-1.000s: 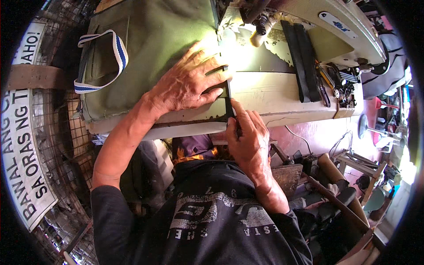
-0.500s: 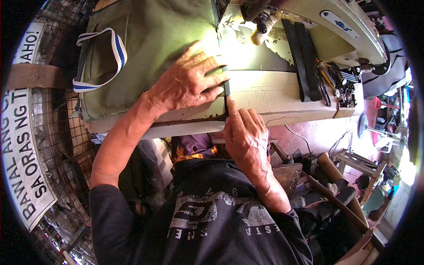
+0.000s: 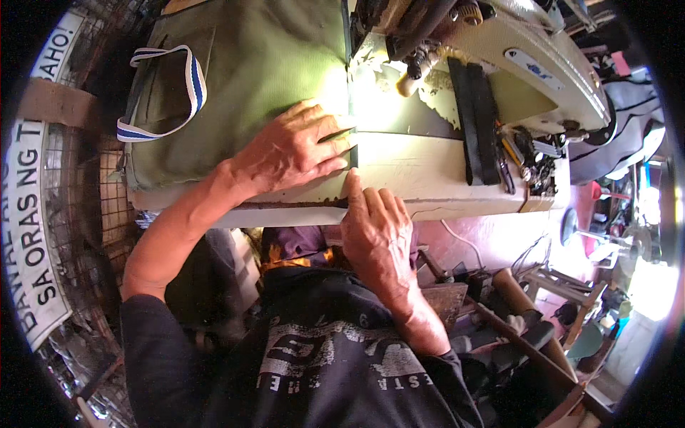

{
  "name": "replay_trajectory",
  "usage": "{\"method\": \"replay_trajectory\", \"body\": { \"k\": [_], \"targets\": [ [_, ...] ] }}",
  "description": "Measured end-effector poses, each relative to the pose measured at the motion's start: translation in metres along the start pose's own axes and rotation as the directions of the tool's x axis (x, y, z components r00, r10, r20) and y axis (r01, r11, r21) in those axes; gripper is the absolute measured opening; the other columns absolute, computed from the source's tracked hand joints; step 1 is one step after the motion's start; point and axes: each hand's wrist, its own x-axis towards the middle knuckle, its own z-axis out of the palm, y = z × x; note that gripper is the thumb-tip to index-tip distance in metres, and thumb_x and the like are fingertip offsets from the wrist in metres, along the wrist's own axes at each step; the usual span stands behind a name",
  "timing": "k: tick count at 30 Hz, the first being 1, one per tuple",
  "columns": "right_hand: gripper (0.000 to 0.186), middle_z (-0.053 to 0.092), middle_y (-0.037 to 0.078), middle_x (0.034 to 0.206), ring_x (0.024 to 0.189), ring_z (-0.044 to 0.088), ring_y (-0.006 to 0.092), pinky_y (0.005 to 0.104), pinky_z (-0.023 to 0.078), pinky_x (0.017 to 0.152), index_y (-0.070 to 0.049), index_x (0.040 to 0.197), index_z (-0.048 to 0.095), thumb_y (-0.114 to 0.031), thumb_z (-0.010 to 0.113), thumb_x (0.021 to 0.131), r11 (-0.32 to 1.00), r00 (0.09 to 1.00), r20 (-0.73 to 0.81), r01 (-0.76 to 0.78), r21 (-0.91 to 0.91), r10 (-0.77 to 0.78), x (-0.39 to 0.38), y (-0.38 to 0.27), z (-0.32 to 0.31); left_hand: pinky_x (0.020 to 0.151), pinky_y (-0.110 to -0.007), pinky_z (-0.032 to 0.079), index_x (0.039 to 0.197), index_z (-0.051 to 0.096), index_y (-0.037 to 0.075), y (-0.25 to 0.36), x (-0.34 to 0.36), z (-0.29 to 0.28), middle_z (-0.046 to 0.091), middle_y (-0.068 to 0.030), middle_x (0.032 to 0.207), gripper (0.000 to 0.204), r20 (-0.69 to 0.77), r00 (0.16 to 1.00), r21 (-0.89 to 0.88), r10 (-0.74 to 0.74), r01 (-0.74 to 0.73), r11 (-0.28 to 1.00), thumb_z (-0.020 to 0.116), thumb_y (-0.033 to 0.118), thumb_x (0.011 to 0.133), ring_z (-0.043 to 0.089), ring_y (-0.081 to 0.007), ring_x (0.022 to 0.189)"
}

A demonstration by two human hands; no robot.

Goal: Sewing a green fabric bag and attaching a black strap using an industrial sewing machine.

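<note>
Left hand: the left hand lies palm down, fingers a little spread and bent, pressed on the green fabric; fingertips at its right edge.
Right hand: the right hand has the index finger straight, its tip at the edging strip; other fingers curled. Thumb mostly hidden, cannot tell if it pinches anything.
Fabric: the green fabric, olive, covers the left part of the tabletop and runs toward the front edge.
Strip: the edging strip, dark and narrow, lies along the fabric's right edge, between left fingertips and right index finger.
Strap: the striped strap, white and blue, loops over the fabric's left side.
Machine: the sewing machine, cream, stands over the tabletop's back right.
Lamp: a small bulb hangs by the machine, bright glare on the tabletop near it.
Bands: black bands lie side by side right of the bare stretch, reaching toward the front edge.
Clutter: small tools and metal parts sit near the tabletop's front right corner.
Left surroundings: wire mesh and white sign panels, beyond the tabletop's left edge.
</note>
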Motion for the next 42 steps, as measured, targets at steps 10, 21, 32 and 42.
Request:
{"method": "replay_trajectory", "body": {
  "k": [10,21,32,42],
  "targets": [
    [0.057,0.059,0.013,0.083,0.08,0.059,0.029,0.0415,0.049,0.075,0.007,0.131,0.055,-0.002,0.065,0.076,0.998,1.0,0.021,-0.015,-0.067,0.017,0.006,-0.006,0.0,0.116,-0.055,0.033,0.127,0.065,0.011,-0.01,-0.003,-0.006,0.058,-0.0089,0.137,0.04,0.007,1.0,-0.112,0.002,-0.001,0.994,0.068,0.021,0.088,0.051,-0.032,0.13],
    [0.05,0.058,0.012,0.083,0.08,0.059,0.029,0.0411,0.047,0.074,0.003,0.126,0.059,-0.004,0.067,0.077,0.995,1.0,-0.004,-0.026,-0.1,0.026,0.049,0.01,0.005,0.115,-0.05,0.035,0.12,0.068,0.011,-0.049,0.018,-0.005,0.06,-0.0095,0.13,0.031,-0.051,0.999,-0.08,0.008,-0.012,0.997,0.064,0.026,0.093,0.053,-0.0275,0.125],
    [0.057,0.063,0.02,0.094,0.081,0.061,0.0367,0.0454,0.049,0.072,0.004,0.134,0.052,-0.002,0.063,0.079,0.997,0.997,0.006,-0.075,0.0,0.075,0.098,0.022,0.016,0.117,-0.057,0.032,0.113,0.071,0.013,-0.113,0.033,-0.003,0.06,-0.0087,0.121,0.029,0.027,0.989,-0.093,0.146,-0.143,0.985,0.073,0.022,0.085,0.049,-0.0323,0.132],
    [0.056,0.064,0.022,0.104,0.09,0.061,0.0381,0.046,0.05,0.078,0.003,0.136,0.051,-0.003,0.062,0.081,0.995,0.996,0.01,-0.085,-0.056,0.086,0.104,0.021,0.018,0.118,-0.056,0.031,0.104,0.071,0.011,-0.117,0.036,-0.002,0.058,-0.0059,0.118,0.019,-0.017,0.997,-0.158,0.069,-0.071,0.985,0.07,0.02,0.087,0.049,-0.026,0.131]
  ]
}}
